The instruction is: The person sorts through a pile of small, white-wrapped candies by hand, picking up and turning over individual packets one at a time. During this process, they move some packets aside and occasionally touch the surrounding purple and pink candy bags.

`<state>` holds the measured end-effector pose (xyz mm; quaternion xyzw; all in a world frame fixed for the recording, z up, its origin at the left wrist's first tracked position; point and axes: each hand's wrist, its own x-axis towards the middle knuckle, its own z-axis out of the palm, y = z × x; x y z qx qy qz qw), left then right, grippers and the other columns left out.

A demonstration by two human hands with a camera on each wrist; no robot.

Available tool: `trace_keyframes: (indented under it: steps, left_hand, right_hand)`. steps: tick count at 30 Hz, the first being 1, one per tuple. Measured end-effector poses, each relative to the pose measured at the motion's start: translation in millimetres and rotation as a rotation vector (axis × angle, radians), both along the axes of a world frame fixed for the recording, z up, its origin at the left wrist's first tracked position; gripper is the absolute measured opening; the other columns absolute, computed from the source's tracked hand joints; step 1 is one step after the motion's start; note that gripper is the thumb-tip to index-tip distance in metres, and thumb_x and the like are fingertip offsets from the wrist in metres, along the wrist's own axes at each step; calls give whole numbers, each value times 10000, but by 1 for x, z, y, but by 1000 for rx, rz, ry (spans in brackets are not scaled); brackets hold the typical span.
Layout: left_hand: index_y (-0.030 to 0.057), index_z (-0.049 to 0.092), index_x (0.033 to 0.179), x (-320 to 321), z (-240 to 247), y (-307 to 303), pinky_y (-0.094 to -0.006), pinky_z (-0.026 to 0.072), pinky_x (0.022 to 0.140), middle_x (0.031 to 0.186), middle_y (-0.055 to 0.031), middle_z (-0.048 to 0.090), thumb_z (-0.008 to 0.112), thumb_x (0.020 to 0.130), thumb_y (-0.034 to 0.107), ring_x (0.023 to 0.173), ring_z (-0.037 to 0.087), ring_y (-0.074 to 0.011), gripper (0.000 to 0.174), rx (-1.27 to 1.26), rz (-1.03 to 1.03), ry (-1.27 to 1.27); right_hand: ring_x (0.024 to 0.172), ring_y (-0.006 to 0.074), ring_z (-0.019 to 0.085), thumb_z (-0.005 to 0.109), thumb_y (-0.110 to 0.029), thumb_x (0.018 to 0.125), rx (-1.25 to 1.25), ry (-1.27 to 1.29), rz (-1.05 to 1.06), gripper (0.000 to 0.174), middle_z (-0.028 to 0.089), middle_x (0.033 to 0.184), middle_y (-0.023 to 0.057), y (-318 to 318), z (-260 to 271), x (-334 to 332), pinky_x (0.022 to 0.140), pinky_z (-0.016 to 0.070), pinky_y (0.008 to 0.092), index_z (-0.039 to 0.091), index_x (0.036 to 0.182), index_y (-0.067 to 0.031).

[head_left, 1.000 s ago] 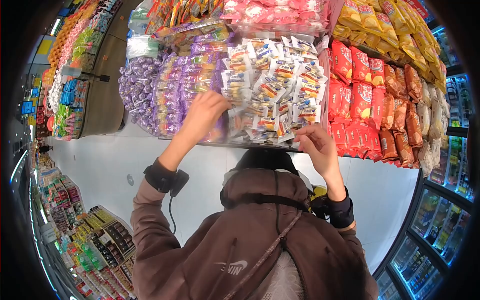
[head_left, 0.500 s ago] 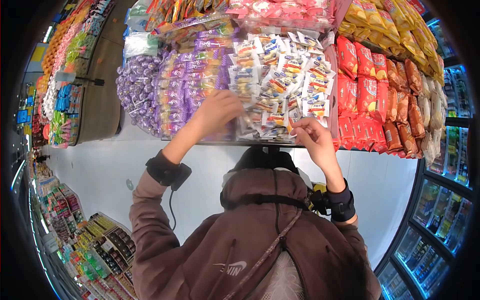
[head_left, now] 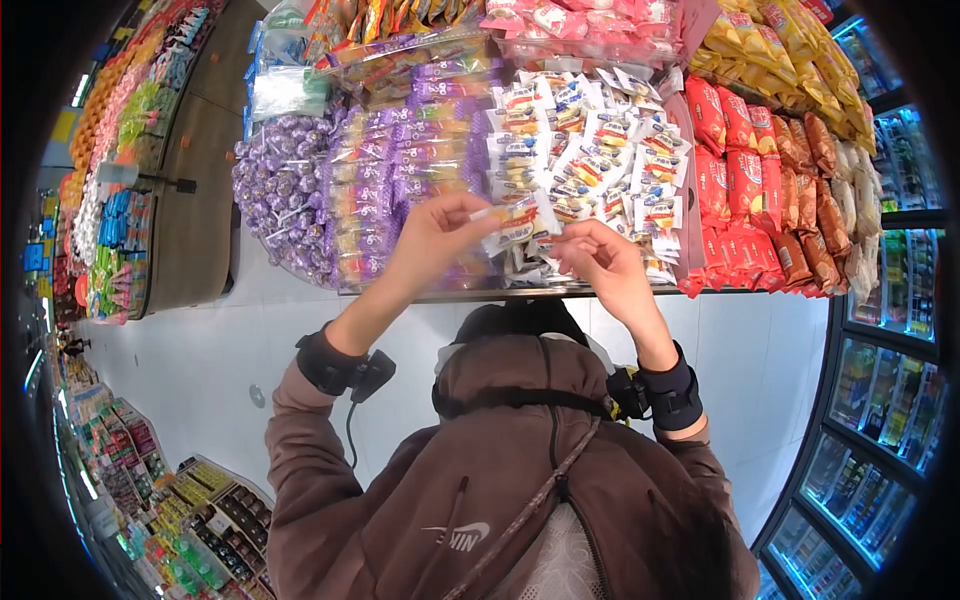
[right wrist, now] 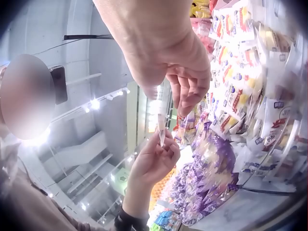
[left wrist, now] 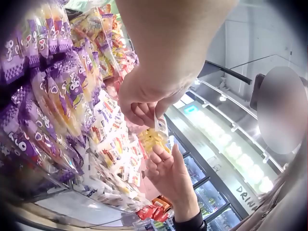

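Note:
My left hand [head_left: 436,240] pinches one end of a small white snack packet [head_left: 522,222] with red and yellow print, raised over the front of the bin. In the right wrist view the packet [right wrist: 161,129] is seen edge-on above the left fingers. My right hand [head_left: 608,262] is at the packet's other end, fingers loosely bent and fingertips close to its edge. Beneath both hands lies a heap of matching white packets [head_left: 600,150]. Purple-wrapped packs [head_left: 362,190] fill the compartment beside the left hand.
Red packets [head_left: 745,180] and brown packets [head_left: 810,190] lie to the right, yellow bags [head_left: 775,60] behind them. Purple-wrapped lollipops [head_left: 280,190] stand at the left. The bin's front edge [head_left: 480,294] runs just below the hands. Drink coolers [head_left: 870,390] line the right side.
The left hand has come up from the heap and moved right, now showing a white packet in its fingers. The right hand has shifted slightly left, toward that packet.

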<state>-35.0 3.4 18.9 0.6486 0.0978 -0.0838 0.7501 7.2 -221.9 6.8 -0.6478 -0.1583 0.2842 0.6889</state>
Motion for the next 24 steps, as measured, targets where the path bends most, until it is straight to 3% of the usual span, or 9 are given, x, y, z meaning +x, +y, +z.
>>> trace_keyframes:
  steps: [3, 4, 7, 8, 11, 15, 24]
  left_hand:
    - [7, 565, 888, -1, -12, -10, -178, 443, 509, 826, -26, 626, 625, 842, 123, 660, 561, -39, 139, -28, -20, -11]
    - [8, 551, 866, -3, -16, -16, -198, 467, 609, 862, -43, 627, 629, 832, 87, 728, 591, -72, 116, -145, -38, -49]
    - [25, 542, 856, -8, -29, -24, -222, 476, 712, 876, -28, 615, 618, 827, 43, 795, 593, -85, 84, -176, -146, -41]
    - [12, 554, 892, -8, -34, -25, -228, 479, 738, 892, -38, 618, 619, 825, 43, 839, 597, -101, 98, -74, -199, -40]
    - [10, 561, 962, -9, -34, -27, -239, 478, 771, 922, -58, 622, 619, 822, 40, 875, 599, -116, 154, 5, -209, -85]
    - [7, 548, 1033, -7, -38, -5, -254, 472, 805, 970, -81, 623, 613, 825, 42, 894, 599, -131, 221, 6, -90, -37]
    - [0, 558, 1028, -3, -38, 14, -251, 476, 779, 994, -80, 634, 621, 829, 88, 902, 588, -122, 227, -13, 29, -28]
  right_hand:
    - [700, 28, 514, 613, -65, 829, 24, -47, -35, 124, 589, 773, -13, 16, -12, 0, 636, 412, 181, 569, 930, -10]
    - [726, 16, 513, 623, -55, 820, 9, 12, -84, 109, 591, 782, -17, 20, -7, 0, 637, 405, 172, 570, 907, -16]
    - [724, 19, 520, 631, -50, 814, 101, -8, -153, 109, 592, 781, -19, 31, -4, 11, 634, 407, 171, 568, 895, -13]
    - [711, 26, 527, 638, -48, 810, 167, 19, -149, 135, 604, 791, -6, 33, -7, 16, 632, 413, 177, 578, 922, -3]
    - [793, 68, 566, 623, -59, 831, 31, -85, -90, 218, 626, 878, 39, 30, 11, 42, 709, 446, 199, 585, 1035, 9]
    - [756, 96, 581, 642, -86, 806, -404, -437, 102, 178, 651, 803, 62, 23, 29, 82, 697, 462, 245, 646, 944, 27]
    - [730, 82, 569, 666, -95, 783, -422, -377, 132, 171, 651, 764, 51, 30, 32, 78, 675, 457, 235, 656, 903, 28]
